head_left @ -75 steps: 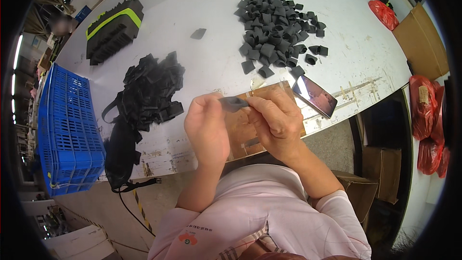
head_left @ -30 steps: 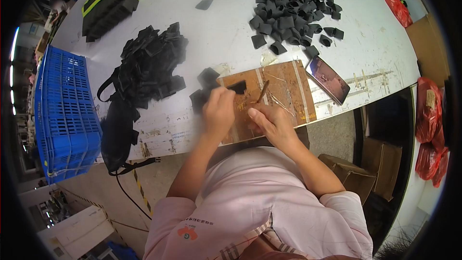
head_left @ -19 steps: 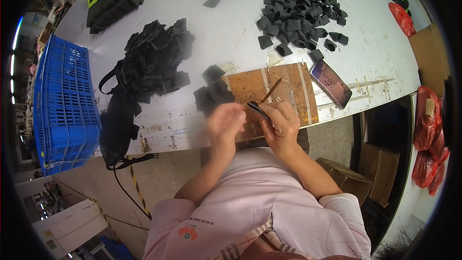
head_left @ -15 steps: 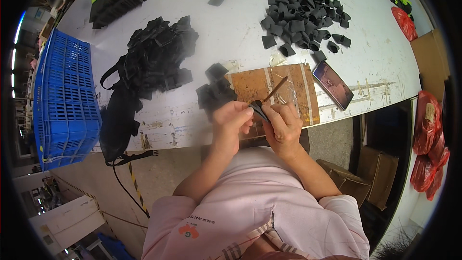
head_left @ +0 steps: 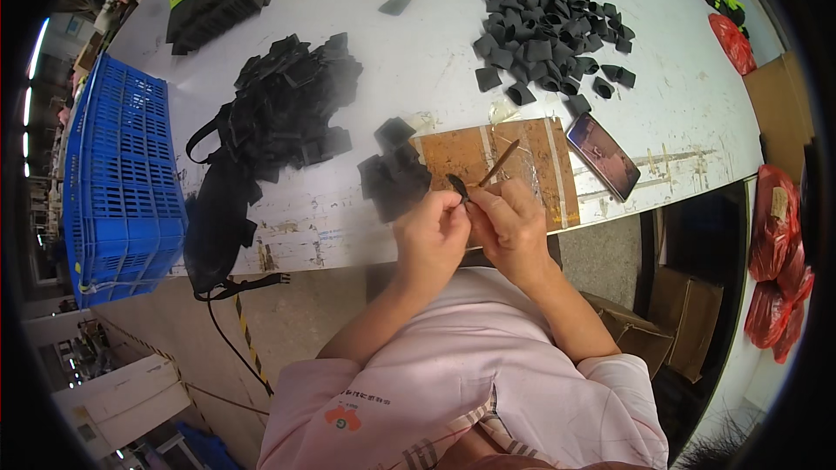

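A small black fabric piece (head_left: 457, 184) sticks up between the fingertips of both hands, above the near edge of the worktable. My left hand (head_left: 431, 233) pinches it with thumb and forefinger, the other fingers curled in. My right hand (head_left: 512, 224) is closed at the piece's other side, thumb and forefinger meeting the left fingertips. A thin brown stick (head_left: 501, 163) slants up beside the right fingers; whether they grip it, I cannot tell. Beneath lies a brown taped board (head_left: 453, 150). A small stack of black pieces (head_left: 396, 176) rests just left of it.
Black folded loops (head_left: 540, 26) form a pile at the far right. A larger black heap (head_left: 292, 100) lies left, near a blue crate (head_left: 122, 174). A phone (head_left: 603, 155) lies right of the board. Red bags (head_left: 772, 252) hang at the right.
My left hand has moved slightly right and down, closing up against the right. The black piece now stands more upright and shows less of its face.
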Available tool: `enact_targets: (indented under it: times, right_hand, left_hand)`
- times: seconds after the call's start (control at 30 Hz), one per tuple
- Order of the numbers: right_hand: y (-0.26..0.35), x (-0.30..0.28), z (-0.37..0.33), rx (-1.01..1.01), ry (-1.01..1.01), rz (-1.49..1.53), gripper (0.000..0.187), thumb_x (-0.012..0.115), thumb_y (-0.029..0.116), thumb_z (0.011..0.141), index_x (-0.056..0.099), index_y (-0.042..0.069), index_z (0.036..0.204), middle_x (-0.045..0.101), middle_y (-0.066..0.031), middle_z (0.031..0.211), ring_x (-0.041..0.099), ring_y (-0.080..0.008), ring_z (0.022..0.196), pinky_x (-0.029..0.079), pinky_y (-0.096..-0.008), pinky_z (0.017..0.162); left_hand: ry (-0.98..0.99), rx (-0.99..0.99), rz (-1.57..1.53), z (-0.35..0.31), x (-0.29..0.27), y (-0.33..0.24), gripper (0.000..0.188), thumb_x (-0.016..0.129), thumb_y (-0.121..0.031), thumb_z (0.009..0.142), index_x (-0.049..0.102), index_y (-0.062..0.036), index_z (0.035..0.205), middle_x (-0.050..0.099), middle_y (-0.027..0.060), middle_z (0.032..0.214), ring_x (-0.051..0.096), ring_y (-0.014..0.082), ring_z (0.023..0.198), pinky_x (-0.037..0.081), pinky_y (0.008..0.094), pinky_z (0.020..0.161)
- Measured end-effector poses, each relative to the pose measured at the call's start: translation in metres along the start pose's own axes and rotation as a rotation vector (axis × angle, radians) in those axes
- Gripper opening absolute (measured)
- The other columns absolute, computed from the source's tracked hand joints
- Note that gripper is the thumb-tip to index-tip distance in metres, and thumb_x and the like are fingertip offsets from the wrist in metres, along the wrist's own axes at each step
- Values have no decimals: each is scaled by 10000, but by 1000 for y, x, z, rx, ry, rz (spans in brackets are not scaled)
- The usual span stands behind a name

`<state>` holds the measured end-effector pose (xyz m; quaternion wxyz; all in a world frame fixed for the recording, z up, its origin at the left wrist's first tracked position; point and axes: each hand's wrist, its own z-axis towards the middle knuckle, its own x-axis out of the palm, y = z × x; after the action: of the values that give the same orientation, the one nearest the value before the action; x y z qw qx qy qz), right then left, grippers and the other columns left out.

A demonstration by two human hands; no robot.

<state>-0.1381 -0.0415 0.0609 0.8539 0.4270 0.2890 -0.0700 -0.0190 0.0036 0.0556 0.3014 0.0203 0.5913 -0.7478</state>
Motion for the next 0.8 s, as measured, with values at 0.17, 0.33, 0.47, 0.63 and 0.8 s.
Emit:
enact_targets:
  times: [0.17, 0.33, 0.47, 0.63, 0.8]
  right_hand:
    - [-9, 8, 3, -47, -118, -262, 266, 617, -33, 564, 549, -3, 819, 511, -111, 737, 505, -275, 664, 444, -361, 528]
    - [-5, 0, -1, 500, -141, 596, 89, 608, 25, 725, 567, -23, 787, 551, -29, 700, 488, -116, 548, 406, -256, 479]
    - [4, -19, 5, 912, 62, 1596, 57, 621, 70, 750, 578, 32, 754, 519, 25, 676, 415, -41, 543, 309, -175, 473]
    - [27, -46, 33, 828, 124, 1426, 187, 551, 192, 843, 514, 65, 710, 448, 51, 644, 385, -32, 583, 297, -185, 486]
    - [17, -63, 78, 531, 252, 1079, 260, 527, 285, 864, 518, 72, 715, 433, 55, 621, 353, -20, 533, 269, -172, 457]
  left_hand:
    - [-69, -564, -548, 15, 5, -14, 78, 551, 41, 763, 530, 9, 831, 552, 31, 656, 403, 22, 420, 292, 188, 346]
    - [403, -771, -1634, 25, -13, -4, 153, 558, 56, 722, 512, 11, 861, 522, 22, 695, 342, 0, 442, 242, 171, 365]
    - [131, -421, -761, 23, -8, -24, 151, 529, 79, 726, 521, 15, 862, 549, 46, 746, 458, 50, 506, 377, 194, 457]
    - [-24, -285, -672, 35, 1, -50, 139, 474, 80, 761, 510, 44, 891, 570, 112, 723, 401, 33, 395, 304, 182, 348]
    - [513, -625, -1842, 73, -19, -36, 179, 399, 45, 821, 464, 32, 988, 584, 187, 854, 321, 43, 317, 244, 193, 304]
